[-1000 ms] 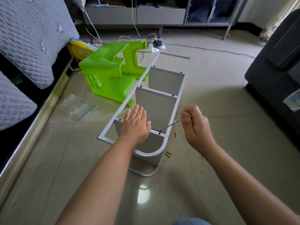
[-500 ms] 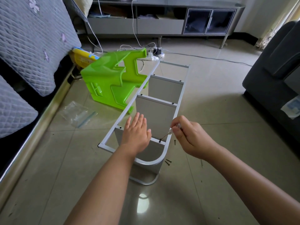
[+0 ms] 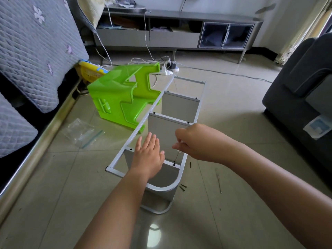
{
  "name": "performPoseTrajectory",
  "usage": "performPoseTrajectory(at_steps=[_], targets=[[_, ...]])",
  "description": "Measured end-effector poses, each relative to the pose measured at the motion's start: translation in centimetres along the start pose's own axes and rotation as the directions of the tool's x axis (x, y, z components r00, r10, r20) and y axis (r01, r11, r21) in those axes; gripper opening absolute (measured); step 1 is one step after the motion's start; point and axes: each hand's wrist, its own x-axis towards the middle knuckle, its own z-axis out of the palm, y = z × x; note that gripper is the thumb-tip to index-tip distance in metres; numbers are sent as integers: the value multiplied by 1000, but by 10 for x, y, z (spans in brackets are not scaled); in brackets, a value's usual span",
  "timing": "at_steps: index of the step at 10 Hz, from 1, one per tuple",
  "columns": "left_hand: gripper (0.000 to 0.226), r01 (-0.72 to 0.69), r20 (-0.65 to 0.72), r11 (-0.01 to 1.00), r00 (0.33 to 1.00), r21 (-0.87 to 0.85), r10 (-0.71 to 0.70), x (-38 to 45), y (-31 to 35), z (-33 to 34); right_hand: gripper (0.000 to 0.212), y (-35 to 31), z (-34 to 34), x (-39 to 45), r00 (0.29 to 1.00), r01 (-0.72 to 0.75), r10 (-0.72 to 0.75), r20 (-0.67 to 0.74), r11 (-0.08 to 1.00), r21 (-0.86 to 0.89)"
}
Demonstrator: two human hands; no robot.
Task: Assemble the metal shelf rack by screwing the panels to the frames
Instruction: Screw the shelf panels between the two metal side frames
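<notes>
Two hands worked the rack (image 3: pixel 181 112) on the floor — my left hand (image 3: pixel 148 155) lay flat, steadying its light, stiff panel (image 3: pixel 162 133), while my right hand (image 3: pixel 195 142) pinched the thin screwdriver (image 3: pixel 177 157) upright on a screw (image 3: pixel 174 164).

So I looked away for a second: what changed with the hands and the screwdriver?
The right hand swung the screwdriver from a low slant to nearly upright over the screw in the frame, moving up and over it. The left hand stayed flat on the panel; the rack did not move.
</notes>
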Motion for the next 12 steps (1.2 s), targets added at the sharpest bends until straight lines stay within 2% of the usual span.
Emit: performPoseTrajectory(at_steps=[1,2,3,4,5,6,7,8,10,11,12], targets=[[55,-2,10,1000,1000,0,2,0,0,0,43,-2,-5,5,996,-57,60,69,997,-43],[56,-8,6,1000,1000,-7,8,1,-1,1,47,-4,-5,11,995,-83,89,41,989,-124],[56,-14,14,1000,1000,-11,14,2,-1,1,39,-2,-6,12,997,-81,82,1,991,-108],[56,-13,19,1000,1000,-15,13,2,-1,0,14,2,-14,8,992,12,-16,124,999,33],[55,-15,13,1000,1000,-21,15,3,-1,-1,11,3,-21,7,967,42,-41,251,999,4],[55,-15,14,999,1000,-28,16,2,-2,-2,20,0,-25,11,966,61,-20,258,986,-152],[55,-9,5,999,1000,-33,9,3,-1,0,40,-5,-27,13,969,61,7,249,962,-266],[54,-9,2,999,1000,-32,9,3,0,0,32,-9,-23,15,976,33,19,215,971,-238],[54,-18,3,999,1000,-36,19,2,0,-2,20,-8,-28,14,948,84,-28,316,983,-166],[54,-15,3,999,1000,-32,15,2,-1,0,32,-5,-31,16,949,96,-6,314,958,-272],[54,-12,1,1000,1000,-26,12,3,0,0,42,-7,-27,14,957,38,54,287,951,-308]])
